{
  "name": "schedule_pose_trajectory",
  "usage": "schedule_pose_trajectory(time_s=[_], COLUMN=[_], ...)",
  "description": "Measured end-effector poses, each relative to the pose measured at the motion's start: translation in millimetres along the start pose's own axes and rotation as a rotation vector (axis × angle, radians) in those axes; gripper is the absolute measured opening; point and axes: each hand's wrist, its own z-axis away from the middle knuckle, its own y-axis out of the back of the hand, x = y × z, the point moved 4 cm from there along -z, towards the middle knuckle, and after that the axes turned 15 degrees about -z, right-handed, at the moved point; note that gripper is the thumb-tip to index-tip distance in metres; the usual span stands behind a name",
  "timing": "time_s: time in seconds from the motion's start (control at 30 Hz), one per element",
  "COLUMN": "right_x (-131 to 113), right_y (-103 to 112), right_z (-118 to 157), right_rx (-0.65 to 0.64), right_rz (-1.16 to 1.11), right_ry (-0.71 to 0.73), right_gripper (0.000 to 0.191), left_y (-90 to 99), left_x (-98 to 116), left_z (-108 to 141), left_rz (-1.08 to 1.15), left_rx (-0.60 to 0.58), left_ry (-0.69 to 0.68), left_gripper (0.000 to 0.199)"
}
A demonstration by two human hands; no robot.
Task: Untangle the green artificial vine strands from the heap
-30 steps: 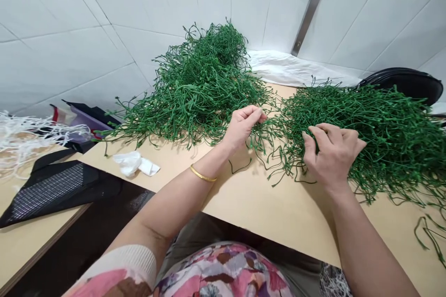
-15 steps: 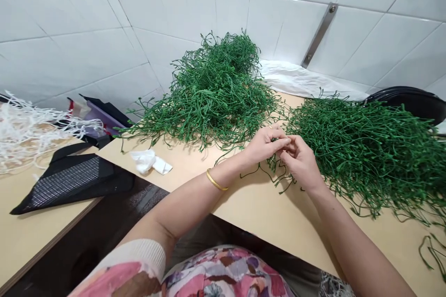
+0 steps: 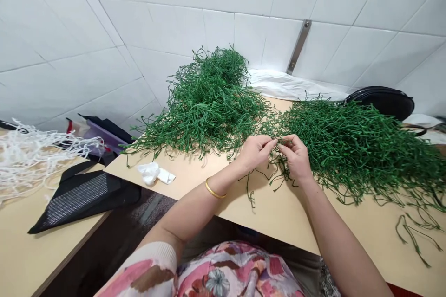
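Note:
Two heaps of thin green artificial stems with small knobbly tips lie on a pale wooden table, the left heap standing higher than the right heap. My left hand and my right hand meet at the near edge of the right heap. Their fingertips pinch green stems whose ends dangle toward the tabletop. The pinched section is partly hidden by my fingers. A gold bangle circles my left wrist. A small loose stem lies apart at the right.
Crumpled white tissue lies left of my hands. Further left are a black mesh-panelled bag and a tangle of white fibres. White cloth and a black bag sit against the tiled wall.
My hands have moved from apart, the right one in the right heap, to together at its near edge, pinching stems. The head view has shifted, and a loose stem now lies at the lower right.

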Motion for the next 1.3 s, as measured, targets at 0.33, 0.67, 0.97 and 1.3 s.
schedule_pose_trajectory(time_s=[0.33, 0.67, 0.97, 1.3], right_x=[1, 8, 4, 14], right_y=[-2, -2, -1, 17], right_z=[2, 4, 3, -3], right_rx=[-0.091, -0.162, -0.069, 0.174], right_rz=[-0.003, 0.209, 0.313, 0.135], right_ry=[-0.050, -0.097, -0.023, -0.117], right_gripper=[0.003, 0.030, 0.022, 0.024], left_y=[11.1, -0.4, 7.9, 57.2], left_x=[-26, -46, -51, -75], left_z=[-9, -11, -13, -15], left_rz=[-0.320, 0.078, 0.279, 0.037], left_rx=[0.101, -0.084, 0.067, 0.649], left_ry=[0.185, 0.337, 0.435, 0.491], left_gripper=[0.018, 0.019, 0.019, 0.020])
